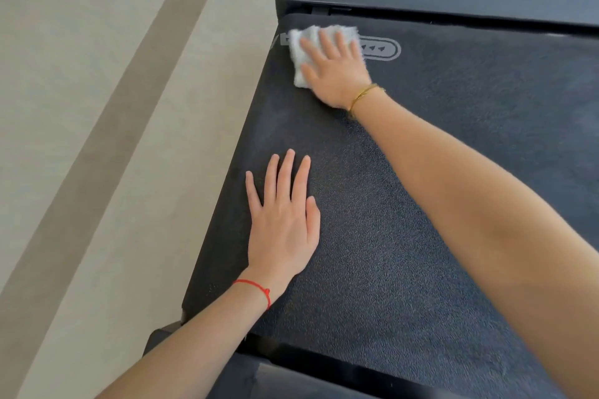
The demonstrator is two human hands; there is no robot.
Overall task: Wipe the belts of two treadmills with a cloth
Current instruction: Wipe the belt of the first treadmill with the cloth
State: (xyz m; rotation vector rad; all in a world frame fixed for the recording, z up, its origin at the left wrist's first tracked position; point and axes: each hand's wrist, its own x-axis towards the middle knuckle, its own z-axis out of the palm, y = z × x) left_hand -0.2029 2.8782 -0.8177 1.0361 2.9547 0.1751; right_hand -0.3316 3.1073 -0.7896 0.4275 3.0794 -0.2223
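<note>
On the belt (pixel 421 204), the right hand (pixel 337 71) presses the cloth (pixel 299 45) flat (fingers spread); the left hand (pixel 283 223) rests flat, fingers straight.

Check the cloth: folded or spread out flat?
Folded. The cloth sits as a thick, compact pad under the right hand, pressed on the belt, with layered edges showing at its left side.
</note>
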